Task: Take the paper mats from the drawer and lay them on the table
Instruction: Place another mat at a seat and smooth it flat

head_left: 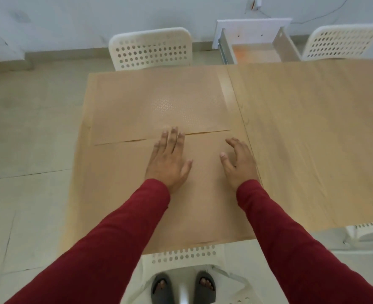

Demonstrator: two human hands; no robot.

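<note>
Two brown paper mats lie flat on the left part of the light wooden table [312, 139]. The far mat [159, 102] has a faint dotted pattern. The near mat [137, 194] meets it along a seam across the middle. My left hand [169, 161] rests palm down on the near mat, its fingertips at the seam. My right hand [239, 163] hovers or rests on the near mat's right side, fingers spread and slightly curled. Neither hand holds anything. An open drawer [255, 51] juts out beyond the table's far edge, its bottom orange-brown.
A white perforated chair [150, 48] stands at the far side, another [341, 42] at the far right. A third chair's back [183, 256] is under my arms at the near edge, and a fourth [369, 231] at the right. My sandalled feet show below.
</note>
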